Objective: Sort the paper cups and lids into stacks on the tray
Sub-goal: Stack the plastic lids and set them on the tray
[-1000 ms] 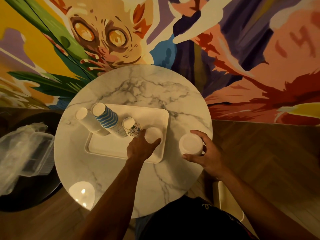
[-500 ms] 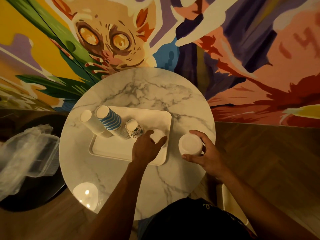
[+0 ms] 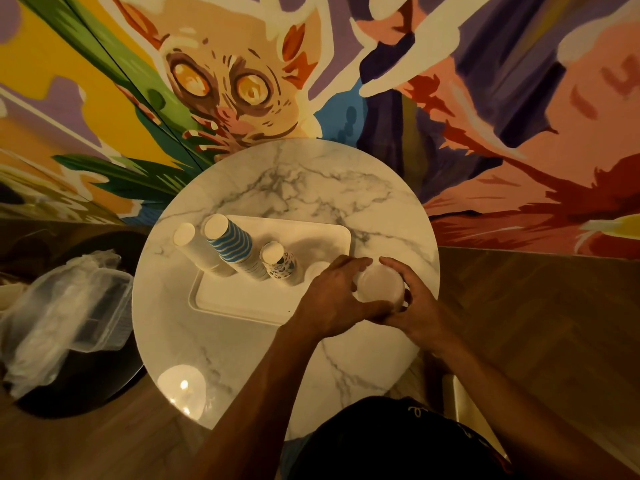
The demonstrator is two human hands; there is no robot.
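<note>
Gripping upright white stack [image 3: 380,283]: left hand [image 3: 332,299], right hand [image 3: 419,306].

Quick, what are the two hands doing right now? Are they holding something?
Left hand: fingers curled round the white lid stack, holding it.
Right hand: gripping the same white lid stack from the other side.

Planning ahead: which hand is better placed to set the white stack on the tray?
Probably the left hand: it grips the white stack from the tray side; the right hand holds its far side.
</note>
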